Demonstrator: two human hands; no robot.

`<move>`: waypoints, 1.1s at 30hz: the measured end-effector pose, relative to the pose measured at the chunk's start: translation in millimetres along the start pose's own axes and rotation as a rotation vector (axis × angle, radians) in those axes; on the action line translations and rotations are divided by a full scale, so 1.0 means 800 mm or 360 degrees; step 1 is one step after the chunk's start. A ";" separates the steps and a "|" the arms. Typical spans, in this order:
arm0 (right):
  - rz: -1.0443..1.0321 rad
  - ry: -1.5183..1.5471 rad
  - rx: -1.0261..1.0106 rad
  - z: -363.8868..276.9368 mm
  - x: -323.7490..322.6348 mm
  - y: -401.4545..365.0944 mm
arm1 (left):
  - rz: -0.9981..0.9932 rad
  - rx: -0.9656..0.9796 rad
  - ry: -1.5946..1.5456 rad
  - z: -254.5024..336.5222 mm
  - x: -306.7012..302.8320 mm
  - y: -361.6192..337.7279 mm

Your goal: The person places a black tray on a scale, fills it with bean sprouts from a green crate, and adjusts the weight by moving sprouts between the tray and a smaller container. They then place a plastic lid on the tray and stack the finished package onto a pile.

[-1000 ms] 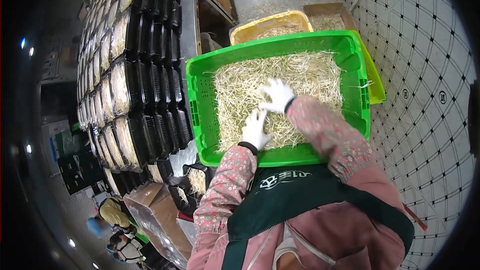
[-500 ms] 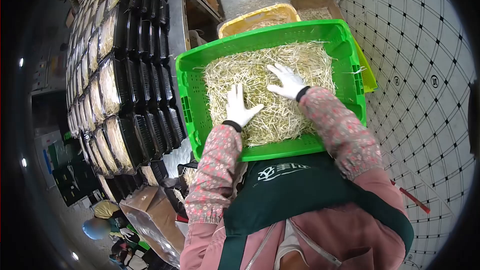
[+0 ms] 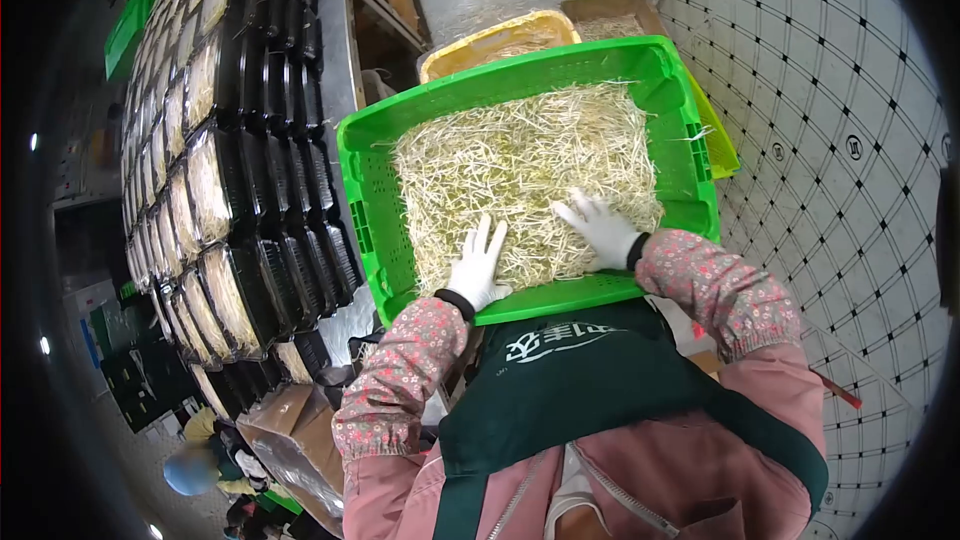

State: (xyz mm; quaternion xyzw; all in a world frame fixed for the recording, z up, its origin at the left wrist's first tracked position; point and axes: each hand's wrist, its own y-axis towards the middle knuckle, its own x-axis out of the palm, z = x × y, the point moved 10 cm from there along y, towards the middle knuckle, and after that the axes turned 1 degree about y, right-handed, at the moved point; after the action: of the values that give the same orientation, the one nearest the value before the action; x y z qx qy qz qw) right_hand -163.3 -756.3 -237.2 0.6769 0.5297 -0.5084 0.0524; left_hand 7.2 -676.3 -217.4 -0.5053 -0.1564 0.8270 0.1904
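A green crate (image 3: pixel 527 305) in front of me holds a thick layer of pale, cut sprout-like stems (image 3: pixel 520 170). My left hand (image 3: pixel 480 265), in a white glove, rests near the crate's front edge at the left, its fingers extended over the stems. On the right, my right hand (image 3: pixel 602 228), also gloved in white, lies on the stems near the front edge with its fingers apart. Neither hand holds anything that shows.
Stacked black trays of packed stems (image 3: pixel 210 180) stand at the left. Behind the crate are a yellow basket (image 3: pixel 500 40) and a cardboard box (image 3: pixel 650 15). Another person in a blue cap (image 3: pixel 190 470) is at the lower left.
Both hands have moved back towards the crate's front edge, the right one farther. More of the stems' surface shows. A green object has come into view at the upper left.
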 end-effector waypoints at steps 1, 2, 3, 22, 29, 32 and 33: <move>0.0092 0.0050 -0.0090 -0.015 -0.004 0.005 | -0.0035 -0.0005 0.0148 0.014 0.012 0.012; 0.0017 0.0094 -0.0113 -0.032 0.000 0.012 | -0.0055 -0.0014 0.0233 0.031 0.015 0.021; 0.0004 0.0069 -0.0055 -0.038 0.015 0.022 | -0.0062 -0.0036 0.0295 0.039 0.021 0.030; 0.0313 0.1971 -0.0234 0.023 -0.054 -0.021 | 0.0430 0.0056 -0.1358 0.078 -0.053 0.026; 0.0501 0.1337 -0.0244 0.089 -0.029 -0.032 | 0.0271 -0.0032 -0.1364 0.028 -0.026 0.017; 0.0447 0.1101 0.0306 0.149 0.006 -0.028 | 0.0280 -0.0241 -0.1091 -0.028 0.025 0.027; 0.0423 0.1128 0.0506 0.154 0.011 -0.029 | 0.0217 -0.0283 -0.1015 -0.025 0.035 0.032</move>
State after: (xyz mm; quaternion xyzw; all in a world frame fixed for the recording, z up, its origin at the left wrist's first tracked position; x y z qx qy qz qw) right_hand -259.6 -815.6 -291.9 0.8723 0.3376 -0.3083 -0.1733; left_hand 9.7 -684.4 -259.5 -0.2451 -0.2455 0.9374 0.0314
